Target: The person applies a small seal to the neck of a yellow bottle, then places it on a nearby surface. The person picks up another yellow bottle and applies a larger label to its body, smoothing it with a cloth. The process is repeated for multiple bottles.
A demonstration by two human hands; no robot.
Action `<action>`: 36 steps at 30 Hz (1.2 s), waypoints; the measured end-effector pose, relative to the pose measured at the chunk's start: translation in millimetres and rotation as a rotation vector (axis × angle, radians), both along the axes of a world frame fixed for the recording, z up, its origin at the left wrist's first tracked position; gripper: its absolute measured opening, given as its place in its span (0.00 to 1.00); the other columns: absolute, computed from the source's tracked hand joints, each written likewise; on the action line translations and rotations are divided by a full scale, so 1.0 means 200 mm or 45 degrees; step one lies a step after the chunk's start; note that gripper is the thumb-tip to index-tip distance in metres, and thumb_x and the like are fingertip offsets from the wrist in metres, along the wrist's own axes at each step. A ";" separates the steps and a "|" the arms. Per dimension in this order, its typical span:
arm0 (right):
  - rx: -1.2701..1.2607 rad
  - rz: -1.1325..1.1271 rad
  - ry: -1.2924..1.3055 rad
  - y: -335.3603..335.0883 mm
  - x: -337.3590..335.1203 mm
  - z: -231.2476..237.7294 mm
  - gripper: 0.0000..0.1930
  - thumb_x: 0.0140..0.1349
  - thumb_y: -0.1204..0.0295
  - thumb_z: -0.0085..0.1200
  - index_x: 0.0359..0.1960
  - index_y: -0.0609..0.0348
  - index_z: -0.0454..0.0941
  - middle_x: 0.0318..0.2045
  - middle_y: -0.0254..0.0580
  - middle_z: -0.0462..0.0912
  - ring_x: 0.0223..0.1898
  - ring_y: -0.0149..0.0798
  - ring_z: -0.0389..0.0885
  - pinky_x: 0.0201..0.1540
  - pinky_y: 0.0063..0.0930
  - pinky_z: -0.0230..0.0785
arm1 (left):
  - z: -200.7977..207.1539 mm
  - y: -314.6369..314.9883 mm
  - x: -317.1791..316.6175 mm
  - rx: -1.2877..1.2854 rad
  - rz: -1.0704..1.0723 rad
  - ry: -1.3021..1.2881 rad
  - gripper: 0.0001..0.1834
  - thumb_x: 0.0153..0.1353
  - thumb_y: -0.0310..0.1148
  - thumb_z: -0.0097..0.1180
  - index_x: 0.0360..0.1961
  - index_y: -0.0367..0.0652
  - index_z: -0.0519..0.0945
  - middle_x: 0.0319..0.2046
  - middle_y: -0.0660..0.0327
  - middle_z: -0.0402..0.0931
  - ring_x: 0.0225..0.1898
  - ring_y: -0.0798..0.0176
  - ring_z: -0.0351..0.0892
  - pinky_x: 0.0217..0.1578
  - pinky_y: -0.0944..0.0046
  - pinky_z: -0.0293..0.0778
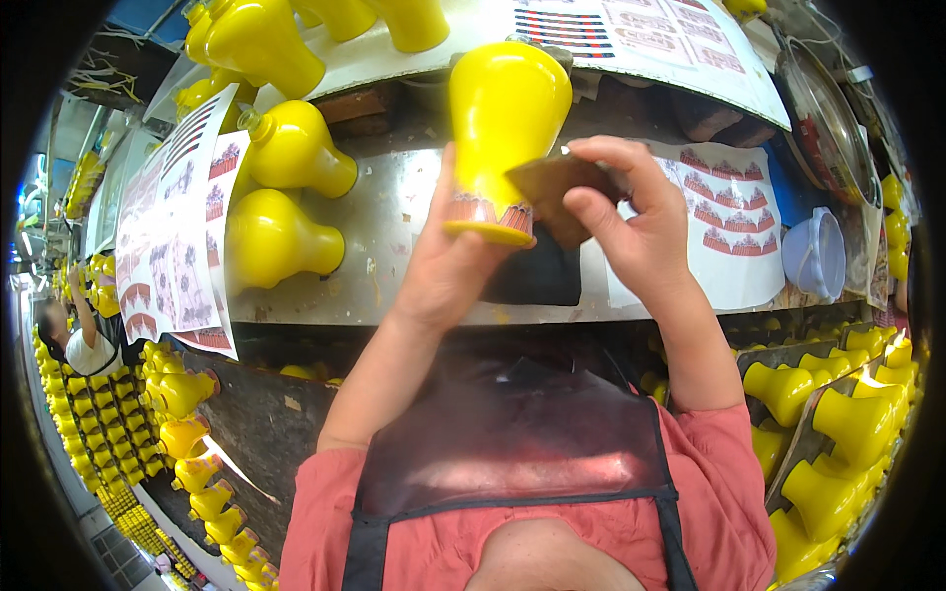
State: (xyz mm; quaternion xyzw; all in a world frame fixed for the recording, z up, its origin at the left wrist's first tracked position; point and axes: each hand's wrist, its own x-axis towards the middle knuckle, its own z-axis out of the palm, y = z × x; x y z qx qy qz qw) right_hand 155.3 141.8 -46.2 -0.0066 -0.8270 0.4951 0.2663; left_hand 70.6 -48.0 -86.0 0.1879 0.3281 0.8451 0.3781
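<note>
A glossy yellow vase (508, 113) stands out over the workbench, its wide end away from me. My left hand (439, 266) is wrapped round its narrow foot. Just above the foot runs a reddish patterned decal band (471, 210). In my right hand (641, 222), a thin brown flat pad (560, 187) is pinched between thumb and fingers. One corner of the pad reaches the vase's side above the band; whether it presses there I cannot tell. Below them lies a dark cloth (537, 281) on the bench.
Printed decal sheets (754, 256) lie at right beside a pale blue bucket (814, 254). More sheets (172, 261) overhang the bench at left, next to lying yellow vases (286, 239). A raised white board (473, 25) crosses the back. Vases fill racks both sides; another person (89, 345) works far left.
</note>
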 end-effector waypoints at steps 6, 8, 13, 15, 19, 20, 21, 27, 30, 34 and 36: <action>0.204 -0.120 -0.002 0.01 -0.05 0.05 0.16 0.65 0.78 0.64 0.55 0.60 0.82 0.44 0.41 0.87 0.41 0.34 0.87 0.45 0.25 0.77 | 0.00 0.02 0.01 -0.013 -0.032 0.040 0.60 0.66 0.45 0.69 0.83 0.52 0.34 0.72 0.54 0.61 0.65 0.55 0.73 0.61 0.54 0.75; 0.096 0.085 -0.017 0.02 -0.04 0.08 0.16 0.65 0.78 0.64 0.54 0.60 0.83 0.43 0.42 0.87 0.41 0.35 0.87 0.45 0.25 0.78 | 0.00 0.02 0.01 -0.012 0.018 0.026 0.60 0.66 0.45 0.69 0.83 0.53 0.34 0.72 0.54 0.62 0.65 0.54 0.74 0.61 0.54 0.75; 0.498 0.011 -0.016 0.02 -0.08 0.13 0.16 0.63 0.79 0.64 0.53 0.58 0.84 0.40 0.46 0.88 0.38 0.42 0.87 0.44 0.28 0.79 | -0.01 0.02 0.02 -0.027 0.030 -0.031 0.61 0.65 0.45 0.70 0.83 0.55 0.35 0.71 0.54 0.62 0.62 0.51 0.76 0.59 0.54 0.77; 0.554 -0.241 -0.007 0.03 -0.10 0.15 0.17 0.62 0.79 0.65 0.53 0.58 0.84 0.40 0.46 0.87 0.39 0.42 0.88 0.43 0.27 0.79 | -0.02 0.01 0.01 -0.028 -0.001 -0.040 0.61 0.64 0.45 0.71 0.83 0.56 0.36 0.71 0.54 0.63 0.62 0.50 0.76 0.58 0.54 0.78; 0.143 0.038 0.032 0.02 -0.05 0.15 0.16 0.62 0.80 0.66 0.52 0.60 0.83 0.43 0.41 0.87 0.40 0.35 0.87 0.45 0.25 0.78 | -0.03 0.01 0.00 0.052 -0.035 -0.068 0.61 0.65 0.42 0.70 0.83 0.57 0.35 0.72 0.54 0.61 0.64 0.50 0.75 0.59 0.52 0.77; 0.079 0.167 0.041 0.02 -0.04 0.15 0.15 0.62 0.80 0.66 0.51 0.61 0.83 0.43 0.41 0.87 0.41 0.34 0.87 0.45 0.24 0.78 | -0.04 0.00 0.00 0.042 -0.015 -0.064 0.60 0.65 0.40 0.70 0.83 0.56 0.34 0.73 0.54 0.60 0.66 0.51 0.73 0.61 0.52 0.76; 0.224 0.180 0.025 0.01 -0.04 0.14 0.14 0.61 0.80 0.67 0.49 0.62 0.83 0.42 0.41 0.87 0.41 0.33 0.87 0.45 0.23 0.78 | -0.04 0.00 0.01 0.029 0.005 -0.065 0.60 0.65 0.38 0.69 0.83 0.54 0.34 0.73 0.53 0.59 0.67 0.51 0.72 0.62 0.52 0.74; 0.769 -0.248 0.204 -0.01 0.01 0.08 0.17 0.52 0.83 0.70 0.44 0.56 0.85 0.37 0.41 0.88 0.36 0.43 0.87 0.38 0.31 0.80 | -0.08 0.00 -0.02 -0.158 0.058 0.190 0.57 0.66 0.22 0.61 0.82 0.45 0.32 0.75 0.52 0.57 0.72 0.54 0.65 0.69 0.53 0.67; 0.741 0.026 0.351 -0.09 0.11 0.03 0.22 0.42 0.84 0.72 0.41 0.48 0.87 0.37 0.40 0.89 0.33 0.44 0.87 0.36 0.32 0.80 | -0.08 0.00 -0.02 -0.264 0.087 0.309 0.58 0.63 0.18 0.60 0.82 0.45 0.32 0.75 0.52 0.58 0.72 0.55 0.66 0.68 0.55 0.68; 0.465 -0.141 0.169 -0.10 0.20 -0.04 0.20 0.45 0.83 0.74 0.42 0.55 0.85 0.38 0.43 0.89 0.34 0.45 0.87 0.39 0.33 0.80 | -0.09 0.00 -0.01 -0.441 0.094 0.517 0.60 0.59 0.15 0.61 0.83 0.45 0.33 0.74 0.51 0.59 0.71 0.56 0.67 0.67 0.57 0.68; 0.492 -0.405 0.018 -0.10 0.22 -0.07 0.19 0.48 0.84 0.73 0.42 0.56 0.85 0.38 0.45 0.89 0.36 0.43 0.89 0.40 0.33 0.80 | -0.11 0.00 0.00 -0.452 0.138 0.556 0.61 0.56 0.17 0.66 0.82 0.43 0.39 0.73 0.50 0.61 0.70 0.54 0.68 0.67 0.56 0.68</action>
